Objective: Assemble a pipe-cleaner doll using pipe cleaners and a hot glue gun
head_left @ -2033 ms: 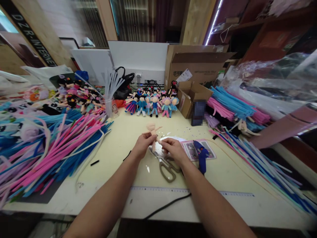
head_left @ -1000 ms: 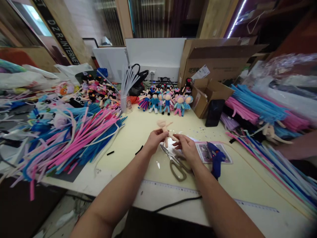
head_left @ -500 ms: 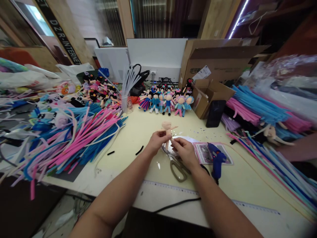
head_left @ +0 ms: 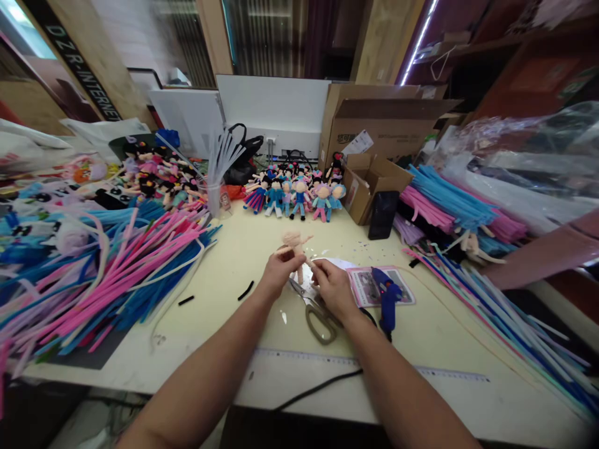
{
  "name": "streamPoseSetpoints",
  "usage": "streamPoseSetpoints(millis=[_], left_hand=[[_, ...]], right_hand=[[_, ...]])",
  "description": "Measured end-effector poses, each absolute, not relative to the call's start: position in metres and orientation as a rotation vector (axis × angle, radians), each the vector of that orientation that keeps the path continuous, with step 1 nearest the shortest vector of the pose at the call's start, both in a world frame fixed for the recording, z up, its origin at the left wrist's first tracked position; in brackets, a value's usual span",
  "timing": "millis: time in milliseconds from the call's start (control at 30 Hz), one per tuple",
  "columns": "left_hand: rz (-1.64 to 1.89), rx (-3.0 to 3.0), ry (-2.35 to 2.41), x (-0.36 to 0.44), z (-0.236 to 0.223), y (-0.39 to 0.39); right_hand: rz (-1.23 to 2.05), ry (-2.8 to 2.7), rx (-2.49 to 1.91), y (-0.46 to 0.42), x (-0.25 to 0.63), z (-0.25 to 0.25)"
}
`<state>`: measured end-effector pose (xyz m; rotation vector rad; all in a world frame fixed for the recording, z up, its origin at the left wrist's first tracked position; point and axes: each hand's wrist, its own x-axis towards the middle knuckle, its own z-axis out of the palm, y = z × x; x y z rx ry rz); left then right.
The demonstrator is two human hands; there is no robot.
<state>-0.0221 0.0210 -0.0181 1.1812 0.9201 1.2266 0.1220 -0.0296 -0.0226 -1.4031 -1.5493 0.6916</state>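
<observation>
Beige doll (head_left: 292,239): L fingers (head_left: 294,256) pinch its torso, R fingers (head_left: 320,267) its leg; head beyond both.

We see one small, pale peach doll figure (head_left: 299,251), bare and plain, held up over the pale yellow tabletop (head_left: 206,330) between the left hand (head_left: 279,269) and the right hand (head_left: 331,285). Its rounded head (head_left: 292,238) is uppermost, wider than the slim body. One thin arm (head_left: 307,239) slants up and out towards our right, while the other side runs down behind the left fingers. One leg (head_left: 300,274) hangs down between the hands — the other angles towards the right fingertips, which pinch near its end. We cannot make out finer detail.
</observation>
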Motion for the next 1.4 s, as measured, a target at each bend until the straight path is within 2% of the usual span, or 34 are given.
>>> streamPoseSetpoints(millis=[333,567,833,1133,1400], left_hand=[[1.162,0.993,0.913,-0.024,-0.02,0.025],[1.059,0.977,0.897,-0.026,-0.024,0.026],[0.947,1.134,0.769,-0.023,-0.018,0.018],[0.777,1.316,0.764,-0.019,-0.004,0.003],[0.662,1.485,0.713,-0.021,-0.002,0.0]], right_hand=[[0.817,-1.495,-1.347,-0.029,0.124,-0.024],[0.61,-1.445,-1.286,-0.028,0.132,-0.016],[0.949,-1.138,-1.222,-0.022,0.131,-0.021],[1.072,-0.974,-1.12,-0.019,0.134,-0.02],[1.184,-1.18,-1.042,-0.023,0.14,-0.012]])
